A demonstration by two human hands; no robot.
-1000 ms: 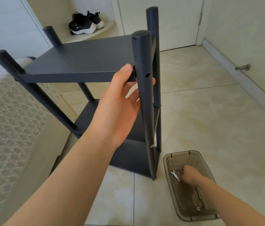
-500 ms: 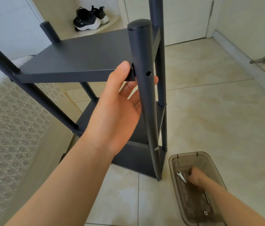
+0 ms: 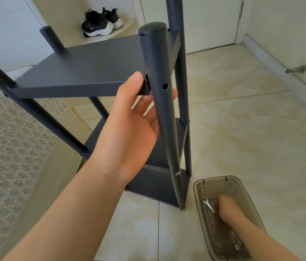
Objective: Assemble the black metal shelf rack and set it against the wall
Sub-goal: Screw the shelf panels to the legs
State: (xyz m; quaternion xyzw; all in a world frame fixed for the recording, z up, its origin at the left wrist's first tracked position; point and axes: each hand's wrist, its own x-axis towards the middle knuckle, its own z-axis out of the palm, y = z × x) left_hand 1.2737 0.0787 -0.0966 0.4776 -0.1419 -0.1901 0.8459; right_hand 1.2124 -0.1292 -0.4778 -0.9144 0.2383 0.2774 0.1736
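Head view: the black rack (image 3: 92, 72) stands upright on the tiled floor (image 3: 242, 138), just beside a patterned cover (image 3: 7, 147) at the left edge and well apart from the far wall. The left hand (image 3: 129, 129) pinches the front corner of the top shelf, thumb on the shelf's edge and fingers reaching under and behind the near post (image 3: 159, 113), beside an empty screw hole (image 3: 165, 86). Lower down the same post a silver bolt head (image 3: 177, 173) is already in. The right hand (image 3: 227, 206) is down inside a brown plastic box (image 3: 197, 185) on the floor, next to a small wrench (image 3: 208, 205); it is blurred, so I cannot tell whether its fingers have closed on anything. The rack looks like thin sheet metal and tube: stiff and fairly light, but tall and narrow, so likely to wobble or tip while that corner is unfastened. The painted posts seem smooth and may slip. The safest hold is probably where shelf meets post, as now, or two posts for carrying.
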